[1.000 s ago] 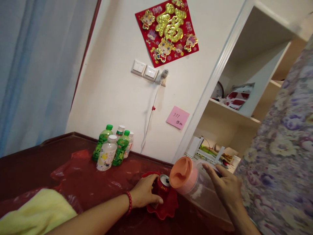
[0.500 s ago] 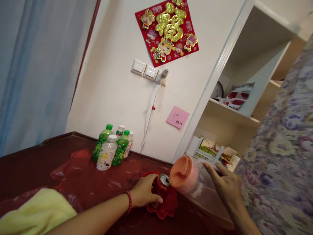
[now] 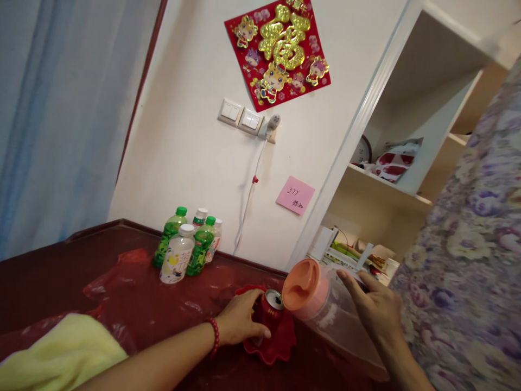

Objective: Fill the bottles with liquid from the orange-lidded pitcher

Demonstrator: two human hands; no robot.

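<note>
Nothing has shifted: my left hand (image 3: 240,320) stays clamped on the can (image 3: 269,310), my right hand (image 3: 376,312) tilting the pitcher (image 3: 325,304); overtilting risks spillage.

Left hand (image 3: 240,320) grips can (image 3: 271,309); right hand (image 3: 376,312) tilts pitcher (image 3: 321,309).

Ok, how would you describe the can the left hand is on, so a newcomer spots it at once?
Start at the dark red table below the wall. Near its right end lies a red scalloped dish; the can stands on it, gripped by the left hand. It is red with a silver top, right beside the tilted pitcher and its orange lid.
</note>
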